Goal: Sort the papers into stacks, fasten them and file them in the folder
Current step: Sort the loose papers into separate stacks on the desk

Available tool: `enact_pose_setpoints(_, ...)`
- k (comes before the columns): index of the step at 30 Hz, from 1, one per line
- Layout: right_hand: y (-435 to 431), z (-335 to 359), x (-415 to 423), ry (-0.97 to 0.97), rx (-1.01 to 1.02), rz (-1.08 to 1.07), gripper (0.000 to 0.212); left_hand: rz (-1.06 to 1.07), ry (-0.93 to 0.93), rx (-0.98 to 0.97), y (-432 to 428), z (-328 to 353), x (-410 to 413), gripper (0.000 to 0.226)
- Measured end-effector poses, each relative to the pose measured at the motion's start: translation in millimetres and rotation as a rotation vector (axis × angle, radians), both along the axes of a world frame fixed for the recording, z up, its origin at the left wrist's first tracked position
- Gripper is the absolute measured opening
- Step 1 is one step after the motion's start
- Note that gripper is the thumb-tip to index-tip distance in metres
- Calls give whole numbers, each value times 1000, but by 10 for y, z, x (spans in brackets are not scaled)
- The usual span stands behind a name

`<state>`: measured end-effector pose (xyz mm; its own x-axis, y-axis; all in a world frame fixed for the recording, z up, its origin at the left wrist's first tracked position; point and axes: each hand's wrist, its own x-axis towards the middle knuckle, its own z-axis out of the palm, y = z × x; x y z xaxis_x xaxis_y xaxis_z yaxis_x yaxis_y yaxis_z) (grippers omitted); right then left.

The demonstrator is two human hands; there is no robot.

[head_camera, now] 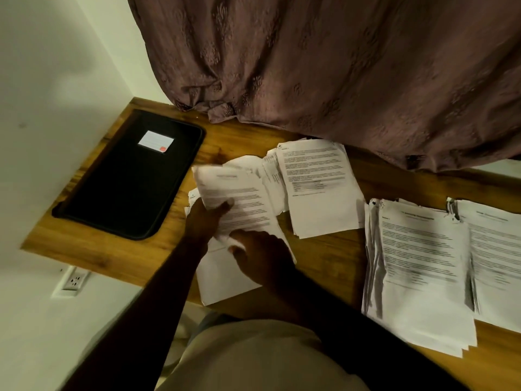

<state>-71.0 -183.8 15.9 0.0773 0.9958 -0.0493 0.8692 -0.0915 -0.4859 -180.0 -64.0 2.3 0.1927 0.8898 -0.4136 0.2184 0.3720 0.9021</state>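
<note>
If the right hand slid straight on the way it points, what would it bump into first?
Probably the left hand, gripping the lifted sheets just ahead of the right hand; depth is unclear.

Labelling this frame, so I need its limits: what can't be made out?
Head view only.
- Print on the lifted sheet: motion-blurred.
- Folder label: too small to read.
- Rightmost stack: cut off by the right edge.
- Pile beneath: partly covered by left hand and right hand.
</note>
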Motion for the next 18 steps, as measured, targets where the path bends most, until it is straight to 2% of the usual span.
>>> enact_pose_setpoints(2, 20, -55, 5, 76, -26, 77, 39, 8, 114, 31, 11, -136, -81, 38)
enact_pose_setpoints(4, 72, -115, 96, 97, 5, 50, 46, 50, 190, 33, 23, -247, -157, 39)
enact_pose_setpoints(8, 284, -395, 557, -177, -11, -249, 58, 96, 369, 94, 77, -346, -223, 49)
enact_pose_setpoints(11, 341, -570, 882, -187, -110, -408, 66, 154, 442, 156, 92, -335, -209, 53)
enact_pose_setpoints(15, 306, -621, 1008, -5, -86, -515, 53, 168, 482, 203, 114, -309, -214, 65)
enact_pose_setpoints(18, 299, -602, 1029, 22, -98, -518, 38, 209, 362, 66, 134, -320, -237, 71)
